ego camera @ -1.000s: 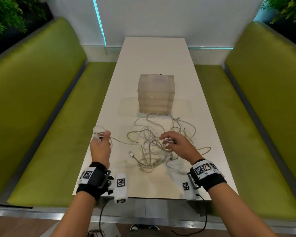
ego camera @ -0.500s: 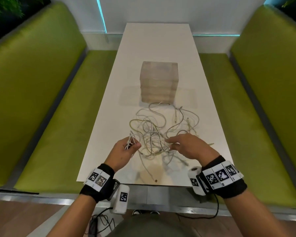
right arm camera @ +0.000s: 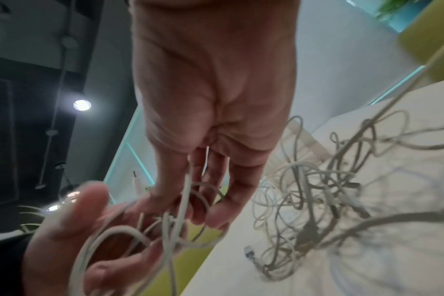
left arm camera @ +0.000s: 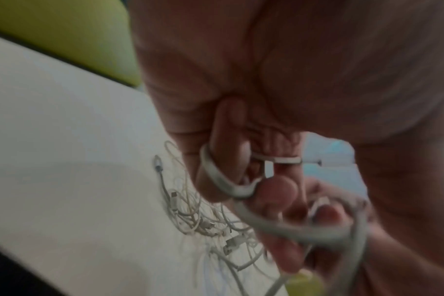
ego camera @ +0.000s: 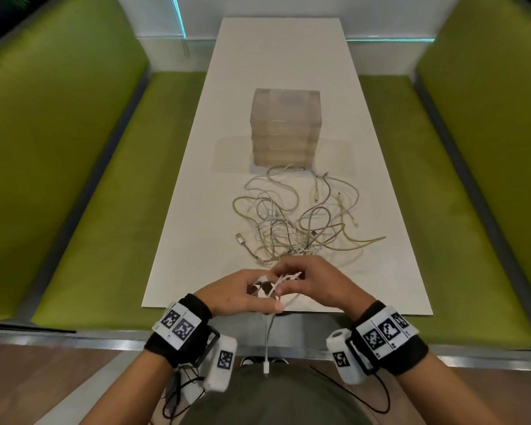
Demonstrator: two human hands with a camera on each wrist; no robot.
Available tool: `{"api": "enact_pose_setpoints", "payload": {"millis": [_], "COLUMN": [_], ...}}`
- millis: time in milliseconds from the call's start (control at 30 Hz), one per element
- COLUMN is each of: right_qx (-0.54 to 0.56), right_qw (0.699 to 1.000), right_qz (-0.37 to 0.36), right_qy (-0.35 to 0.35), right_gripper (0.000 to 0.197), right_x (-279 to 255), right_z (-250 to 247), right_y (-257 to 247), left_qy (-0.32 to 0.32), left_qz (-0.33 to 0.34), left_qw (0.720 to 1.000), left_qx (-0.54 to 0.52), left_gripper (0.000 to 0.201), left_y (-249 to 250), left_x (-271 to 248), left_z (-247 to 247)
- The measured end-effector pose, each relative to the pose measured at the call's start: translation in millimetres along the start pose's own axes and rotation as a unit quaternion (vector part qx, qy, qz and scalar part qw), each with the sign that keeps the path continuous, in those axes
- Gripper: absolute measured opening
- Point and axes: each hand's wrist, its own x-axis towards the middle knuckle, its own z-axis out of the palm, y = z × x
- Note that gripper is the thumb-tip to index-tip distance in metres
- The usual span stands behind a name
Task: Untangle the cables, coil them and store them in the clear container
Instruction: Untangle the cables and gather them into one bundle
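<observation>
Both hands meet just above the table's near edge. My left hand point(ego camera: 253, 294) grips a small coil of white cable point(ego camera: 281, 280), its fingers curled through the loops point(left arm camera: 216, 178). My right hand point(ego camera: 292, 279) pinches a strand of the same cable point(right arm camera: 185, 192) beside the left fingers. One plug end point(ego camera: 266, 368) hangs below the table edge. The remaining tangle of white and beige cables point(ego camera: 295, 222) lies mid-table, beyond the hands. The clear container point(ego camera: 285, 127), a stack of drawers, stands behind the tangle.
The white table point(ego camera: 196, 240) is long and narrow, with green bench seats point(ego camera: 89, 210) along both sides. A loose USB plug point(ego camera: 240, 239) lies at the tangle's left edge. A beige cable end point(ego camera: 371, 240) reaches toward the table's right side.
Both hands drew back from the tangle to the near edge and came together. The left hand carried its cable along, and a plug end now dangles off the edge.
</observation>
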Motion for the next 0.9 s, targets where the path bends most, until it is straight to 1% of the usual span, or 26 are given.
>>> {"api": "enact_pose_setpoints", "payload": {"millis": [33,67,100,133,200,267,333,400,433,467,500,567,633,700,767,833,900], "right_qx": [0.006,0.007,0.005,0.000,-0.012,-0.065,-0.136,-0.175,-0.187,-0.196,-0.203,-0.199,-0.175,-0.162,-0.175,-0.206,-0.217], "right_qw": [1.000,1.000,1.000,0.999,0.999,0.995,0.979,0.965,0.960,0.956,0.955,0.958,0.963,0.967,0.972,0.975,0.976], "right_qz": [0.007,0.014,0.020,0.025,0.034,0.037,0.045,0.060,0.065,0.068,0.070,0.071,0.064,0.051,0.038,0.022,0.020], "right_qy": [0.012,0.020,0.024,0.023,-0.003,-0.073,-0.142,-0.186,-0.200,-0.206,-0.203,-0.192,-0.196,-0.188,-0.151,-0.084,-0.012], "right_gripper": [0.020,0.014,0.010,0.009,0.009,0.010,0.014,0.016,0.016,0.018,0.022,0.037,0.048,0.046,0.036,0.029,0.026], "right_x": [-1.8,-3.9,-6.0,-8.2,-12.9,-15.4,-18.2,-20.9,-22.0,-23.4,-24.4,-26.0,-26.1,-24.9,-18.9,-4.4,16.2], "right_z": [-1.3,-2.6,-3.4,-3.7,-1.4,8.0,22.9,38.7,45.3,50.4,53.9,56.3,55.1,50.4,43.5,37.1,34.8], "right_y": [4.2,8.3,12.5,16.0,24.7,30.8,37.1,43.9,47.6,51.2,55.4,60.0,60.7,56.6,51.4,46.8,45.3], "left_qy": [0.020,0.061,0.116,0.177,0.278,0.343,0.379,0.410,0.423,0.432,0.432,0.416,0.415,0.428,0.435,0.421,0.403], "left_qz": [0.004,0.009,0.012,0.012,0.007,0.018,0.015,-0.015,-0.022,-0.020,-0.011,0.007,0.021,0.033,0.026,0.025,0.032], "left_qw": [0.998,0.993,0.982,0.964,0.920,0.895,0.892,0.893,0.889,0.883,0.875,0.862,0.857,0.853,0.851,0.851,0.854], "left_qx": [-0.051,-0.097,-0.148,-0.199,-0.275,-0.285,-0.246,-0.183,-0.171,-0.184,-0.220,-0.291,-0.303,-0.297,-0.294,-0.311,-0.328], "left_gripper": [0.026,0.021,0.017,0.018,0.029,0.034,0.034,0.035,0.036,0.037,0.038,0.041,0.041,0.038,0.028,0.019,0.019], "left_y": [-1.2,-4.3,-7.0,-11.3,-17.5,-23.8,-29.4,-35.9,-37.0,-37.2,-35.8,-31.9,-30.6,-33.0,-34.5,-34.5,-33.5], "left_x": [-3.6,-7.5,-10.9,-12.7,-14.3,-16.6,-15.4,-12.8,-12.3,-12.1,-12.5,-15.8,-18.2,-17.3,-16.5,-16.3,-15.5], "left_z": [-0.6,-1.0,-0.7,-1.0,-2.8,-6.6,-8.9,-11.6,-13.2,-14.8,-16.4,-18.8,-19.3,-19.5,-20.8,-21.0,-18.8]}}
